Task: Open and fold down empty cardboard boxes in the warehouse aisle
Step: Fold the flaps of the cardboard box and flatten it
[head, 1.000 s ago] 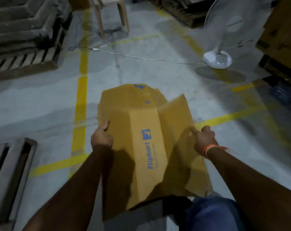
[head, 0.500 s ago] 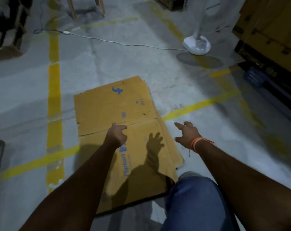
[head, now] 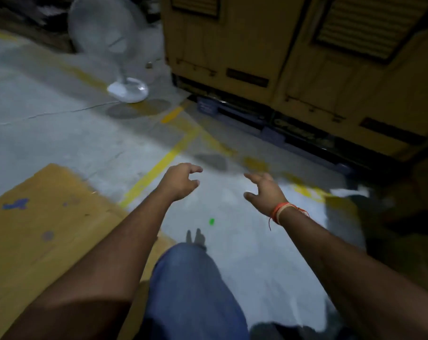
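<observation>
Grey concrete floor (head: 48, 133) with yellow lines; flattened cardboard box (head: 43, 236) lies flat at lower left, blue print on it. White fan (head: 127, 89) stands beyond. Left hand (head: 181, 180) and right hand (head: 265, 192) hover over bare floor, fingers loosely curled, spread, holding nothing. Big brown cartons (head: 293, 52) at right.

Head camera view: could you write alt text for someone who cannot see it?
Two empty hands, left and right, reach out over a grey warehouse floor. A flattened cardboard box lies left; a white fan stands beyond.
</observation>
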